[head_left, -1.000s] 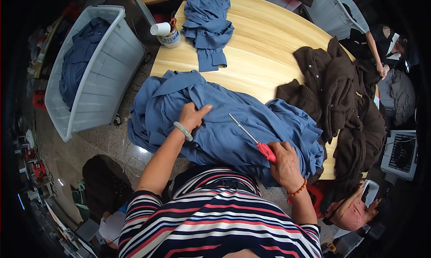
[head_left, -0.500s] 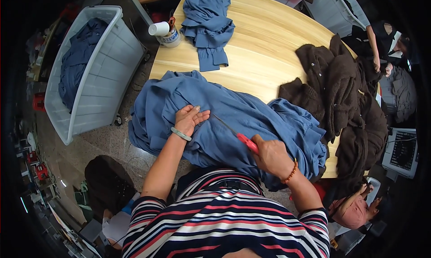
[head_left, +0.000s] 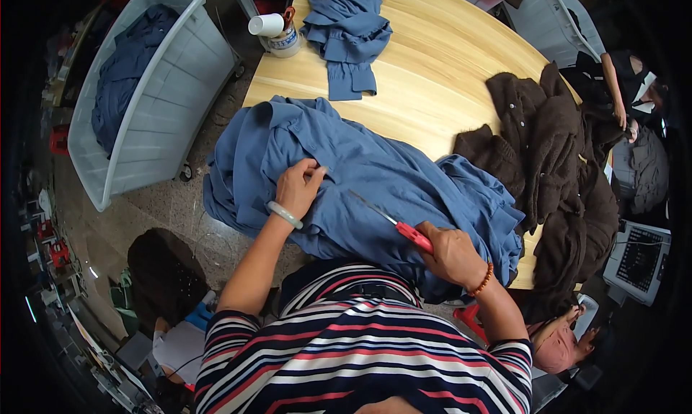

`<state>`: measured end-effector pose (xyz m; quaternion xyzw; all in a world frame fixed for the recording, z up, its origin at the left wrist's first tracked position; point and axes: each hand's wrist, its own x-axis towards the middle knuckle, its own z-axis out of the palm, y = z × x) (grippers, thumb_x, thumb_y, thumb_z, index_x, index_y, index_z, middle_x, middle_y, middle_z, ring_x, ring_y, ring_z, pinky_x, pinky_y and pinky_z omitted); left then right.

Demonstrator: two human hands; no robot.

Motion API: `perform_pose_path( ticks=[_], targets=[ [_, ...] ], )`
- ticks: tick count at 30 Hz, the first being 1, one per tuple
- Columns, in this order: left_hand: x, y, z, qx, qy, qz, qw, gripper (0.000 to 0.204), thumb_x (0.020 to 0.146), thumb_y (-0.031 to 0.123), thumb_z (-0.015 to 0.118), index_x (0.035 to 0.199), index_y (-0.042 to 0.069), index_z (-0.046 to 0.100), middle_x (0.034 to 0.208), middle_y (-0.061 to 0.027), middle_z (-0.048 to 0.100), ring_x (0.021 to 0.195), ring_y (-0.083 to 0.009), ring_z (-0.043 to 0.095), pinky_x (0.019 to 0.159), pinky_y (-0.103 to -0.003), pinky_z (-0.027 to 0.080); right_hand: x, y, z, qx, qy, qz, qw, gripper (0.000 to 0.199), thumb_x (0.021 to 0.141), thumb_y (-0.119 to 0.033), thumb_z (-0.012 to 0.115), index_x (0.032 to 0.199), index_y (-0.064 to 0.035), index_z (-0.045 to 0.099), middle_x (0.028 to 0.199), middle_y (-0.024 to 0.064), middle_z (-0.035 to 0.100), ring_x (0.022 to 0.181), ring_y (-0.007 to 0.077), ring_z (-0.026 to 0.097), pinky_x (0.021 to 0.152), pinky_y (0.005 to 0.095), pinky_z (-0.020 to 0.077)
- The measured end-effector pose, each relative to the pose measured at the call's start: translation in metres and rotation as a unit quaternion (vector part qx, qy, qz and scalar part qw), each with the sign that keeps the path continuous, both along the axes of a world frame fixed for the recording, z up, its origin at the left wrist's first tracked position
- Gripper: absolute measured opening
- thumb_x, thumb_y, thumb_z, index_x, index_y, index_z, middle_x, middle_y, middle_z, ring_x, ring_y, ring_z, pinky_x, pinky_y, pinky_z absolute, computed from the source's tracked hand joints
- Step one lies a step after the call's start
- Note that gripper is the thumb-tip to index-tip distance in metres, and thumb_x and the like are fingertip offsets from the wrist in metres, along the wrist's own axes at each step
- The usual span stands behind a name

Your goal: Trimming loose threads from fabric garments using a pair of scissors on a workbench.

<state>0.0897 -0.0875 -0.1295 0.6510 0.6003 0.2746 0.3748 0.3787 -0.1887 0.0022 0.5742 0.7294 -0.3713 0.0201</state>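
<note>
A blue shirt (head_left: 389,176) lies bunched across the near edge of the table. My left hand (head_left: 299,187), with a pale bangle at its wrist, rests on the shirt's left part, thumb and fingers pinching the cloth. In my right hand (head_left: 454,255), closed, is a red-handled tool (head_left: 414,236) with a thin, pointed metal blade. Its tip hovers over or touches the shirt, a short way right of my left hand; which of the two I cannot tell. A beaded bracelet circles my right wrist.
Another blue garment (head_left: 349,39) lies at the table's (head_left: 425,75) far side, beside a tub of tools with a white cup (head_left: 265,25). Dark brown knitwear (head_left: 548,140) is heaped at right. A wheeled grey bin (head_left: 173,90) of blue clothes stands left. Co-workers are nearby.
My left hand has turned from palm up with open fingers to a pinch on the shirt. My right hand and the tool have drawn slightly right, away from it.
</note>
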Motion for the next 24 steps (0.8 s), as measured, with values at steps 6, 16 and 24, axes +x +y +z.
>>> perform_pose_path(
  ticks=[6,16,24],
  targets=[
    [-0.021,-0.02,0.03,-0.102,0.095,-0.111,0.984,0.034,0.073,0.025,0.078,0.088,-0.001,0.063,0.061,-0.0055,0.054,0.055,-0.0173,0.05,0.056,-0.032,0.043,-0.002,-0.007,0.004,0.012,0.014,-0.026,0.999,0.028,0.08,-0.012,0.064,0.106,-0.0065,0.054,0.079,0.0183,0.063,0.077,0.0388,0.062,0.067,0.0462,0.0478],
    [-0.032,-0.047,-0.001,-0.009,-0.062,-0.086,0.994,0.021,0.078,0.014,0.072,0.086,-0.004,0.065,0.078,-0.0114,0.062,0.067,-0.0247,0.06,0.063,-0.032,0.045,-0.013,-0.017,0.012,0.015,-0.035,0.065,0.997,0.027,0.084,-0.023,0.064,0.103,-0.0052,0.058,0.067,0.0191,0.062,0.066,0.0389,0.063,0.059,0.0472,0.0476],
    [-0.037,-0.052,0.006,-0.048,-0.135,-0.088,0.986,0.018,0.084,0.011,0.071,0.085,-0.005,0.064,0.076,-0.0038,0.059,0.07,-0.0097,0.053,0.063,-0.026,0.042,-0.049,-0.012,0.023,0.004,-0.012,0.166,0.986,0.026,0.08,-0.019,0.063,0.097,-0.0004,0.057,0.066,0.02,0.063,0.063,0.0383,0.064,0.056,0.0475,0.0498]
  ],
)
